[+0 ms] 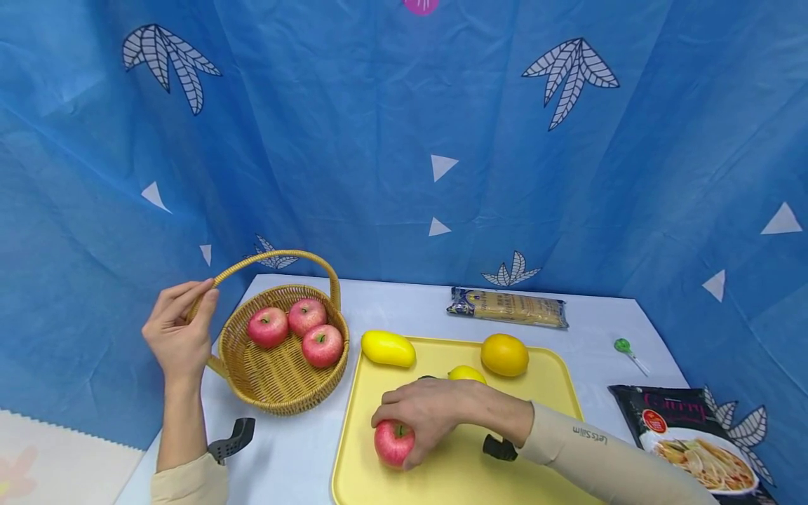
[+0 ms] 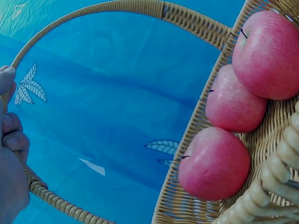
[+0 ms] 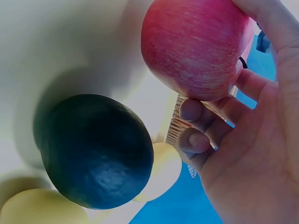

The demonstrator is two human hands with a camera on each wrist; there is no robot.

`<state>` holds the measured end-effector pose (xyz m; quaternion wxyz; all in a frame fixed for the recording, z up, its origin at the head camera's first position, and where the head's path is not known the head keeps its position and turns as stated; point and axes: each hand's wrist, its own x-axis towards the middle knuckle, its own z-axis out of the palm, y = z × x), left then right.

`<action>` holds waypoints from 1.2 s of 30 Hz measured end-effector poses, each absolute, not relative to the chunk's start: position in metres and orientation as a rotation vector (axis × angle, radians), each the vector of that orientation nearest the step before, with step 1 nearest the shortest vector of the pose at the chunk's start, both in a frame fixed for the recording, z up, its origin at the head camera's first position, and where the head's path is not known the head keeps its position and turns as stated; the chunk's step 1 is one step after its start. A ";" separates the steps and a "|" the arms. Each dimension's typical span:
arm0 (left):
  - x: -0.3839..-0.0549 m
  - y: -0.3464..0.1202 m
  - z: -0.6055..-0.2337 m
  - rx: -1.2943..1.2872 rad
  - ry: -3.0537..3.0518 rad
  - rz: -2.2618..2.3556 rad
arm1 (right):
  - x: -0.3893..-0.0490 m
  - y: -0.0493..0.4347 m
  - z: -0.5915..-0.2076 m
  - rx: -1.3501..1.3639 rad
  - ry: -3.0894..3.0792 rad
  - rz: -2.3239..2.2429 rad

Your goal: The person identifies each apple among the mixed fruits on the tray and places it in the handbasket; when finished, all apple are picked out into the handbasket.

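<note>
My left hand (image 1: 181,330) grips the handle (image 2: 51,198) of a round wicker basket (image 1: 287,405) at the table's left. Three pink-red apples (image 1: 268,327) lie inside it; the left wrist view shows them clustered along the wall. Over the yellow tray (image 1: 344,449), my right hand (image 1: 429,414) holds another red apple (image 3: 196,46) between thumb and fingers, its stem toward the palm. A dark green round fruit (image 3: 98,151) sits on the tray close to that hand, mostly hidden behind it in the head view.
Also on the tray are a yellow mango (image 1: 388,348), a lemon (image 1: 467,374) and an orange-yellow fruit (image 1: 505,355). Behind it lies a noodle pack (image 1: 508,307). A green lollipop (image 1: 623,345) and a black curry packet (image 1: 688,435) lie at the right. Blue curtains stand behind the table.
</note>
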<state>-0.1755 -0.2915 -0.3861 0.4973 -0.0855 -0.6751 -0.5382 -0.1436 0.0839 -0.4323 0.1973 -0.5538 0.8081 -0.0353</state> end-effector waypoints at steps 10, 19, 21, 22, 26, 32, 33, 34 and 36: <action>-0.174 -0.290 -0.383 -0.215 -1.631 -1.306 | -0.145 0.083 -0.427 -1.527 2.264 -0.130; -0.173 -0.289 -0.382 -0.224 -1.623 -1.311 | -0.147 0.080 -0.423 -1.535 2.266 -0.164; -0.173 -0.288 -0.381 -0.226 -1.618 -1.313 | -0.148 0.079 -0.421 -1.528 2.266 -0.171; -0.173 -0.289 -0.381 -0.226 -1.616 -1.313 | -0.148 0.079 -0.421 -1.527 2.268 -0.173; -0.174 -0.290 -0.383 -0.217 -1.620 -1.310 | -0.149 0.078 -0.418 -1.538 2.277 -0.180; -0.178 -0.294 -0.389 -0.207 -1.630 -1.311 | -0.148 0.077 -0.417 -1.548 2.282 -0.195; -0.178 -0.294 -0.389 -0.208 -1.631 -1.312 | -0.148 0.077 -0.417 -1.545 2.286 -0.198; -0.178 -0.294 -0.390 -0.208 -1.633 -1.311 | -0.148 0.077 -0.416 -1.545 2.291 -0.198; -0.177 -0.294 -0.389 -0.210 -1.632 -1.312 | -0.148 0.076 -0.416 -1.546 2.299 -0.203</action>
